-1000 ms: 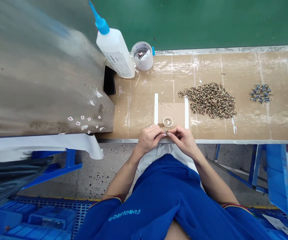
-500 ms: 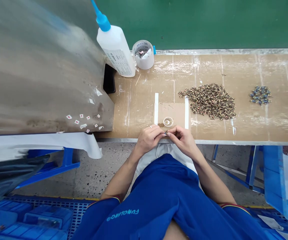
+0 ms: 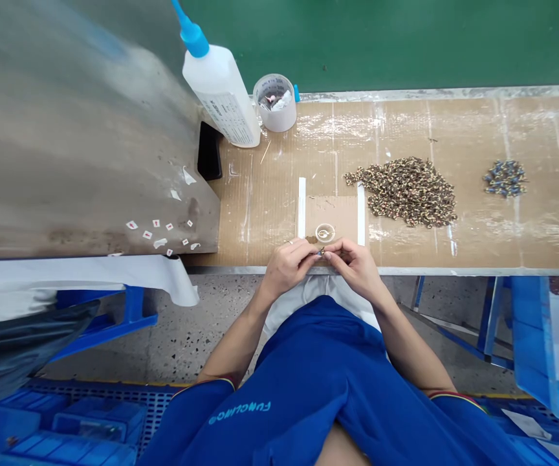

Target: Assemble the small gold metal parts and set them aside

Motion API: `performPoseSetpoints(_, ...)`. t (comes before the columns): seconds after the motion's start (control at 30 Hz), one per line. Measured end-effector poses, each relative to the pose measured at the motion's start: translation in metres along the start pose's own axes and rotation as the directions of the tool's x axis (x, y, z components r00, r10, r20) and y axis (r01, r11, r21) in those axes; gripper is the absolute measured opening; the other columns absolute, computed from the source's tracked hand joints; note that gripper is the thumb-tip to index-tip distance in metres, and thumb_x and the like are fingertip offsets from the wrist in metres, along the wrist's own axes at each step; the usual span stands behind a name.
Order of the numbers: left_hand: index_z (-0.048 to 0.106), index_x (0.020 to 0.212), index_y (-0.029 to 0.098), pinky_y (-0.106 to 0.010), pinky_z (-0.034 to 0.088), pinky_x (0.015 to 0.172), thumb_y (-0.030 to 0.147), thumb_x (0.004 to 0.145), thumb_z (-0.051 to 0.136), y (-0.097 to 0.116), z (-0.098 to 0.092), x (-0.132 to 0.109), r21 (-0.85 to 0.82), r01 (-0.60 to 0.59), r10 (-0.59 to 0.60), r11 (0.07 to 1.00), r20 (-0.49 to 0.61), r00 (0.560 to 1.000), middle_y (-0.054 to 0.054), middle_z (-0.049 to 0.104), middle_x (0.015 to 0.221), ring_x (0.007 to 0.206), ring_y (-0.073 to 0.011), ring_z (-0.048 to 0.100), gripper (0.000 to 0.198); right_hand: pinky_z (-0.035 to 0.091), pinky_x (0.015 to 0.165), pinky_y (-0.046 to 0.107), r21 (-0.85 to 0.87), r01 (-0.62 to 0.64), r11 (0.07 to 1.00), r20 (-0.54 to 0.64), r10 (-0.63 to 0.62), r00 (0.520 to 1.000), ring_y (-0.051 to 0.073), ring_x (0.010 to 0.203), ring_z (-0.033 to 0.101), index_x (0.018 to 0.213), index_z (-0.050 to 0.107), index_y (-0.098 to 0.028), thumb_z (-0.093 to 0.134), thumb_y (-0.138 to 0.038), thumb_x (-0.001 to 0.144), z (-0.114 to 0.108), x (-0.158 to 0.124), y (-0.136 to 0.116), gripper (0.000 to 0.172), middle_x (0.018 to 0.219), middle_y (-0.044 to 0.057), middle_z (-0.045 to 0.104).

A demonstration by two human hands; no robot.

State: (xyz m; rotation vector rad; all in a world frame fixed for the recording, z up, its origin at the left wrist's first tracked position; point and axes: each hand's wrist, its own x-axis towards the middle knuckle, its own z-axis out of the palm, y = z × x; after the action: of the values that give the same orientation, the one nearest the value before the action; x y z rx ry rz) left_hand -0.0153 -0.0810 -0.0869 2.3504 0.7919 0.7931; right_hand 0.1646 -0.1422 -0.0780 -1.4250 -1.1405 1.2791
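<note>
My left hand point(image 3: 289, 264) and my right hand point(image 3: 353, 265) meet at the front edge of the bench. Between their fingertips is a tiny blue and gold piece point(image 3: 321, 252), pinched from both sides; its exact kind is too small to make out. Just beyond my fingers sits a small round clear cup point(image 3: 325, 233) with something pale inside, on a cardboard pad point(image 3: 332, 210) between two white strips. Right of the pad lies a big heap of small brown and gold parts point(image 3: 410, 194). A smaller pile of blue and gold parts point(image 3: 505, 178) rests farther right.
A white bottle with a blue nozzle point(image 3: 224, 97) stands at the back left, beside a tape roll point(image 3: 279, 120) holding scraps. A black phone-like object point(image 3: 209, 152) leans by a metal panel point(image 3: 90, 162) dotted with small stickers. Blue bins point(image 3: 532, 349) are below right.
My fingers have shifted slightly around the small piece, and more of its blue and gold shows. The whole view has moved a little; the piles look the same.
</note>
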Motion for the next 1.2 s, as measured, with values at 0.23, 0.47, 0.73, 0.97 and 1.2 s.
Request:
performPoseSetpoints(0.23, 0.064, 0.09, 0.017, -0.028, 0.047, 0.066, 0.035, 0.107, 0.041, 0.001, 0.0, 0.001, 0.004, 0.012, -0.012, 1.0, 0.007, 1.0, -0.005, 0.068, 0.078, 0.072, -0.0158, 0.062, 0.034, 0.05, 0.058, 0.028, 0.009, 0.024, 1.0, -0.001, -0.024, 1.0, 0.016, 0.063, 0.063, 0.088, 0.064, -0.021, 0.066, -0.047, 0.089, 0.0, 0.001, -0.001, 0.026, 0.074, 0.002, 0.069)
performPoseSetpoints(0.47, 0.062, 0.084, 0.016, -0.026, 0.045, 0.063, 0.032, 0.105, 0.046, 0.0, 0.001, 0.002, 0.0, -0.031, 0.031, 1.0, -0.048, 0.998, -0.002, 0.065, 0.071, 0.067, -0.0138, 0.059, 0.031, 0.048, 0.058, 0.027, -0.01, 0.012, 1.0, -0.002, -0.012, 1.0, 0.016, 0.066, 0.064, 0.088, 0.064, -0.02, 0.066, -0.046, 0.089, 0.001, 0.001, -0.001, 0.026, 0.077, 0.003, 0.07)
performPoseSetpoints(0.73, 0.065, 0.082, 0.016, -0.025, 0.045, 0.064, 0.026, 0.104, 0.048, -0.003, 0.003, 0.001, -0.008, -0.034, 0.033, 0.999, -0.043, 0.999, -0.002, 0.062, 0.075, 0.069, -0.0136, 0.056, 0.029, 0.039, 0.055, 0.025, -0.128, 0.036, 0.991, 0.057, -0.029, 0.998, 0.013, 0.062, 0.055, 0.082, 0.06, -0.02, 0.061, -0.034, 0.091, -0.002, 0.001, -0.005, 0.016, 0.072, 0.001, 0.064)
performPoseSetpoints(0.97, 0.065, 0.079, 0.015, -0.025, 0.043, 0.062, 0.025, 0.104, 0.049, -0.003, 0.004, 0.0, 0.043, -0.084, 0.087, 0.996, -0.085, 0.993, -0.002, 0.056, 0.073, 0.068, -0.013, 0.052, 0.031, 0.038, 0.058, 0.027, -0.182, 0.088, 0.979, 0.151, -0.06, 0.987, 0.013, 0.062, 0.051, 0.081, 0.058, -0.02, 0.056, -0.029, 0.093, -0.008, 0.003, -0.011, 0.014, 0.072, 0.001, 0.061)
performPoseSetpoints(1.2, 0.063, 0.078, 0.015, -0.024, 0.042, 0.06, 0.024, 0.102, 0.052, -0.001, 0.001, 0.0, -0.073, -0.063, 0.054, 0.995, -0.115, 0.992, -0.001, 0.055, 0.071, 0.066, -0.0121, 0.052, 0.028, 0.043, 0.06, 0.027, -0.096, 0.048, 0.994, 0.115, -0.037, 0.993, 0.014, 0.063, 0.056, 0.083, 0.057, -0.021, 0.055, -0.027, 0.091, 0.0, 0.003, -0.003, 0.011, 0.073, 0.001, 0.064)
